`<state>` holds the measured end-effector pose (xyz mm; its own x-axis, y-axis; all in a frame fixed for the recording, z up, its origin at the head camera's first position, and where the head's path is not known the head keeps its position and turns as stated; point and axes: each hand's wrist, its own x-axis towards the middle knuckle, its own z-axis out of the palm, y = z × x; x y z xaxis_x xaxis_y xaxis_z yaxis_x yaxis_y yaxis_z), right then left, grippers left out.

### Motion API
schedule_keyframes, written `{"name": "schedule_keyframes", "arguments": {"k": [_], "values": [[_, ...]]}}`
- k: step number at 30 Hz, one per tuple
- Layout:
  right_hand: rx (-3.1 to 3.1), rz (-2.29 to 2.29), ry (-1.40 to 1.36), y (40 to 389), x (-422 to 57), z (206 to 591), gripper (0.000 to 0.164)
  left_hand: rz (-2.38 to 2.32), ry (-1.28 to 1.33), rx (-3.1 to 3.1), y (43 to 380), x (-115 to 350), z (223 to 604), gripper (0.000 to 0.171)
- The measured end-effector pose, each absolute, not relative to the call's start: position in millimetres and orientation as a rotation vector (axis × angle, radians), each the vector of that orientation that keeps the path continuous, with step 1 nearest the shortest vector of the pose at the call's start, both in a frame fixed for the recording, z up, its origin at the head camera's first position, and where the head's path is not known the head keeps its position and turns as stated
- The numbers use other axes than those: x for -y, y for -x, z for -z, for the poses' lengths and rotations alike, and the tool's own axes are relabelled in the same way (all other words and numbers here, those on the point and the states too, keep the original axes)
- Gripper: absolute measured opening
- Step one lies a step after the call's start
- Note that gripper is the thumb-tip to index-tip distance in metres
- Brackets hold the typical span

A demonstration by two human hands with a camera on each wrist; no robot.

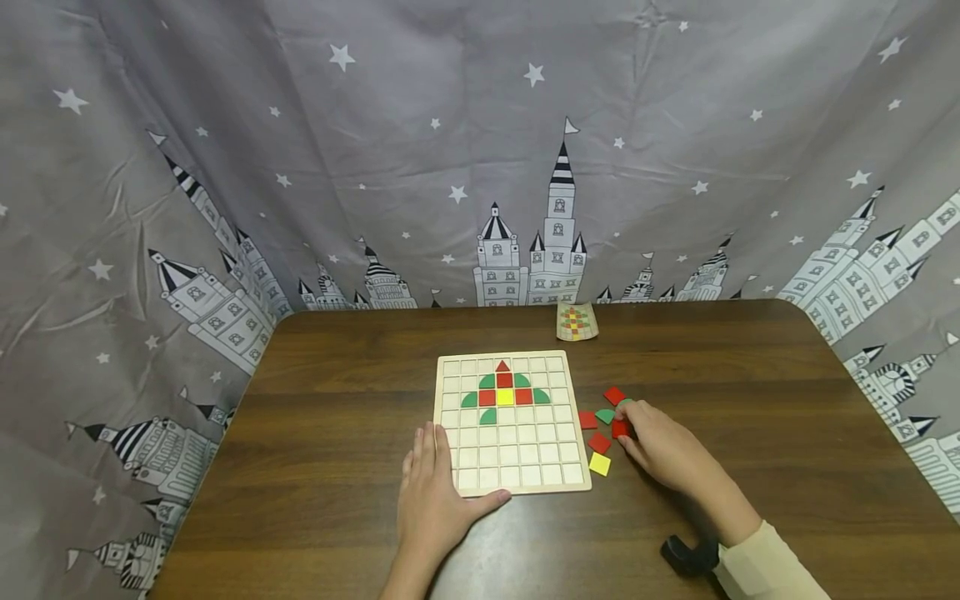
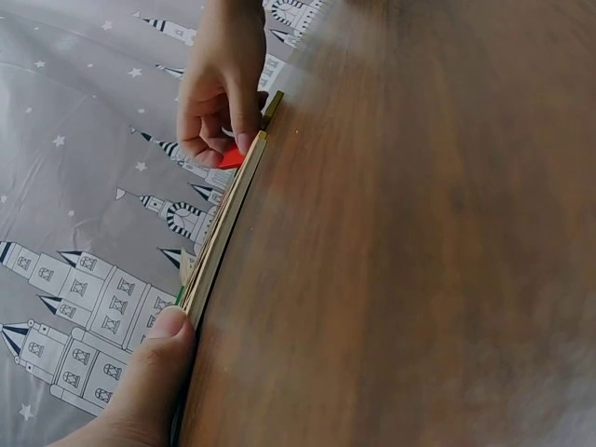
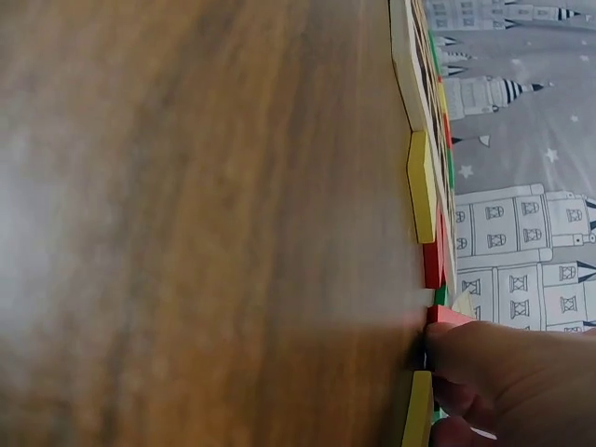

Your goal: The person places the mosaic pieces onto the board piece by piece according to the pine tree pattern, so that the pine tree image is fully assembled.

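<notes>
On the brown table (image 1: 330,467), a pale square board (image 1: 525,475) with a grid of little boxes lies flat in the middle. Near its near left corner is the left hand (image 1: 431,504). Its fingers are straight and loose, not curled round anything; they lie at the left edge of the board, and the thumb touches the near edge.

To the right of the board is the right hand (image 1: 663,442). It pinches a red square (image 1: 620,428) between thumb and fingers, down low by the table.

Toward the far side of the board, bits of color sit in the boxes. A red triangle (image 1: 502,367) is farthest. Just nearer is a red square with a green curved piece on each side. Next comes a row with a yellow square (image 1: 505,397) in the middle, a red square on each side of it, and a green curved piece at each end. One more green curved piece (image 1: 488,416) sits nearer, a bit left.

Between the board and the right hand are loose bits: red squares, a green curved piece (image 1: 604,415) and a yellow one (image 1: 600,464), which is nearest. Another green piece peeks out by the fingers.

At the far edge of the table is a small card (image 1: 576,322) with a colored picture. Behind it hangs a gray curtain (image 1: 405,150) with stars and castles.
</notes>
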<state>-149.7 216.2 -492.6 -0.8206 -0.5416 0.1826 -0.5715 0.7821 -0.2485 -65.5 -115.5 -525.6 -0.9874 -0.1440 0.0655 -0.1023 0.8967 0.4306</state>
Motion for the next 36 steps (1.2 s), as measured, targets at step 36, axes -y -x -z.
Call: {"name": "schedule_keyframes", "arguments": {"k": [36], "values": [[2.967,-0.817,-0.834,164.3,-86.0,486.5,0.027,0.627,-0.186,2.975,65.0,116.7,524.7,0.141]]}}
